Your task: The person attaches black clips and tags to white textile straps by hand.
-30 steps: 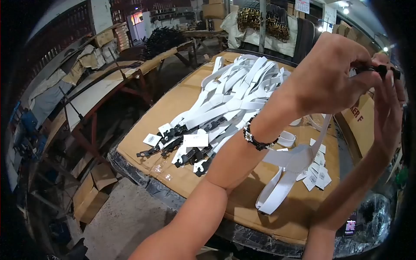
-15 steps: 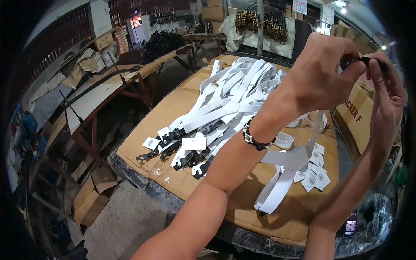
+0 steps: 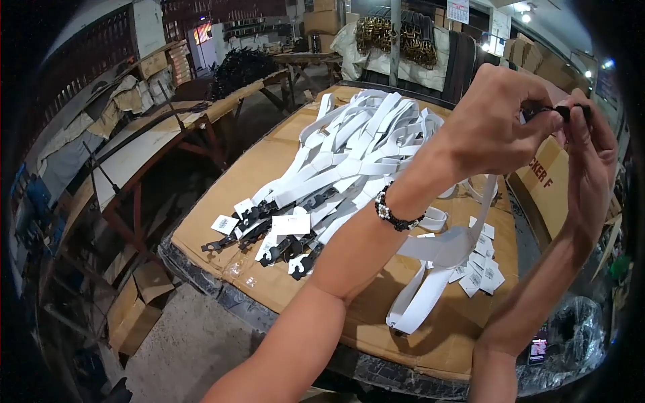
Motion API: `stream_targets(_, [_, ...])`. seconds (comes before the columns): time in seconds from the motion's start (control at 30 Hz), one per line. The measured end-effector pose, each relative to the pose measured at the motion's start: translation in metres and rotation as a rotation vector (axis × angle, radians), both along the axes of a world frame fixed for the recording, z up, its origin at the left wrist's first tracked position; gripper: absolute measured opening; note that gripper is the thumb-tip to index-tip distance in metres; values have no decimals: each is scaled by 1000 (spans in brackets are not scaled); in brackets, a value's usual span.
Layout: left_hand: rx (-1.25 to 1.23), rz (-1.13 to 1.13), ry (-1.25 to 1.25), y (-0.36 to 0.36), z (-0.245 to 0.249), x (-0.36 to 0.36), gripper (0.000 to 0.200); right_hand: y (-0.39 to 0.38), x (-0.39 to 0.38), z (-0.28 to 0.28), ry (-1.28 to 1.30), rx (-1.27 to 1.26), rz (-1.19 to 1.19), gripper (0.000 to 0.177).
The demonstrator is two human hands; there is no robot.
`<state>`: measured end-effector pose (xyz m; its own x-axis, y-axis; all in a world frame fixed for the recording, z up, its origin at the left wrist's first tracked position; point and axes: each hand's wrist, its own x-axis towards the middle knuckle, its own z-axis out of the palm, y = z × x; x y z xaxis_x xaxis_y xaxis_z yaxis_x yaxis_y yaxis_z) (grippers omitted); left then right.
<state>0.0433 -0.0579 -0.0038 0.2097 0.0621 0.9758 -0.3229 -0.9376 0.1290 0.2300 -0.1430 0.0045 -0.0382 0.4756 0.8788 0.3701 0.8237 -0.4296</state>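
I see all this through a wide fisheye lens: the corners go black, and straight lines such as the edge of the cardboard table (image 3: pixel 222 282) bow outward near the rim. Light comes from small ceiling lamps (image 3: pixel 526 16) at upper right, which flare to plain white. It falls bright on the white straps (image 3: pixel 363 148) and on the back of my left hand (image 3: pixel 497 127). My right hand (image 3: pixel 591 154), close to the frame's edge, looks slightly soft. The black clip (image 3: pixel 561 109) pinched between both hands shows only as a dark shape without detail. The floor (image 3: pixel 188 342) and the whole left side lie dim and murky.
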Motion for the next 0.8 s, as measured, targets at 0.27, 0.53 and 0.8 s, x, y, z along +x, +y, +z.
stream_targets(0.27, [-57,104,-76,4,-11,19,21,13,-11,1,110,51,-124,21])
stream_targets(0.53, [100,235,-64,-22,-2,11,23,-3,-3,10,-26,180,146,20])
stream_targets(0.8, [424,462,-227,-24,6,4,22,-10,6,12,-71,156,181,22])
